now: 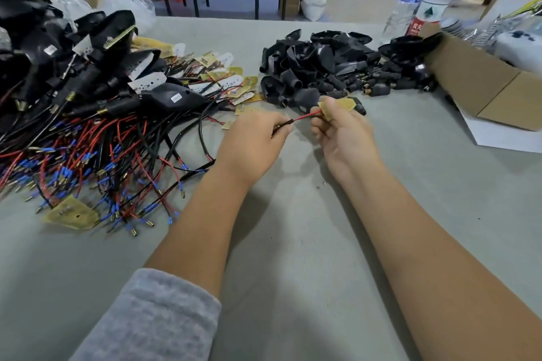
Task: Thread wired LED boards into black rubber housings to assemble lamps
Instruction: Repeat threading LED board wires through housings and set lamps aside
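Above the middle of the grey cloth-covered table, a small yellow LED board is pinched in the grip of the right hand, its thin red and black wires drawn leftward into the clenched fingers of the left hand, which grasp the wire end. The lead appears to be held taut so it can be straightened for threading. A heap of empty black rubber housings lies just behind the hands, within easy reach, while wired boards and finished lamps are piled to the left.
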Tool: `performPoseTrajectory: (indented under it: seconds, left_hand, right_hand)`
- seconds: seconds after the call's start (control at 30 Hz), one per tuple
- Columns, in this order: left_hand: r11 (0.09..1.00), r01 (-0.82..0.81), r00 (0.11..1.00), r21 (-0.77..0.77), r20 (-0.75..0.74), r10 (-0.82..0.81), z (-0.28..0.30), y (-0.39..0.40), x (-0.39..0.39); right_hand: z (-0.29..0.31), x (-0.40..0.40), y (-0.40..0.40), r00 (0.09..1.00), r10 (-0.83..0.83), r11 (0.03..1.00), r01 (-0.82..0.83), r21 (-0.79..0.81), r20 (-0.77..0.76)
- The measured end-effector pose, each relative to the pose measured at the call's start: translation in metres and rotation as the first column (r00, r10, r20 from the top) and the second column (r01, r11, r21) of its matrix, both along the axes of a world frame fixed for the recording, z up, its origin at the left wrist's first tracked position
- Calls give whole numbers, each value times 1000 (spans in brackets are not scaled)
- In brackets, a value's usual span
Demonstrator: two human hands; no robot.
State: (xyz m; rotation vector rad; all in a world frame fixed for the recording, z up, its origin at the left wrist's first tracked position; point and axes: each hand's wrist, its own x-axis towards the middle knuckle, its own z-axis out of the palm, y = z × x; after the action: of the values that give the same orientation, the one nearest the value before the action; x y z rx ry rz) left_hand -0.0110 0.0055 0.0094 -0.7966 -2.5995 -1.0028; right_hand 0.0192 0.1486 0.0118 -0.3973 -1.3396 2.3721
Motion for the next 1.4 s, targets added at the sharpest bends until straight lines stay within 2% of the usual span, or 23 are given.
performPoseTrajectory:
  seconds: [0.07, 0.27, 0.43, 0.57, 0.67, 0.77, 0.83, 0.9, 1.0, 1.07, 1.23, 1.33, 1.4]
  left_hand:
    - [997, -40, 999, -64, -10, 40, 0, -1, 0]
    - [996, -57, 997, -69, -58, 53, 4, -2, 5]
    - [986, -83, 990, -147, -124, 65, 4, 2, 5]
    - [986, -72, 988, -152, -144, 50, 3, 4, 5]
    - [993, -68, 990, -92, -128, 56, 1, 6, 5]
    - [991, -54, 997, 123, -50, 60, 1, 12, 7]
    - [967, 3, 1000, 256, 20, -8, 1, 14, 8]
    - [952, 56, 997, 302, 27, -67, -1, 16, 7]
    - [944, 88, 994, 318, 38, -105, -3, 16, 4]
    - [942, 108, 993, 319, 17, -119, -3, 16, 3]
    - [957, 123, 992, 263, -2, -127, -4, 14, 1]
    - [998, 44, 999, 46, 2, -44, -6, 7, 1]
    - [995, -12, 1000, -97, 2, 12, -6, 1, -1]
  right_hand:
    - [0, 2, -1, 1000, 14, 1000, -14, 22, 6]
    - [2, 4, -2, 998, 55, 996, -54, 66, -26]
    - [-2, 3, -4, 997, 62, 983, -55, 173, -38]
    - [-5, 3, -7, 996, 68, 965, -53, 258, -51]
    - [-4, 3, -7, 996, 70, 972, -58, 226, -47]
    - [-2, 2, -10, 995, 92, 986, -84, 143, -50]
    - [-2, 2, -14, 985, 163, 980, -155, 125, -54]
    - [-2, 3, -17, 978, 204, 964, -195, 180, -34]
    - [-4, 4, -20, 984, 178, 935, -162, 317, -23]
    - [-4, 4, -20, 985, 171, 932, -153, 329, -27]
    - [-1, 4, -14, 990, 128, 968, -112, 225, -60]
    - [0, -1, 1, 997, -4, 1000, 5, 12, -79]
    - [0, -3, 14, 993, -90, 985, 76, -155, -80]
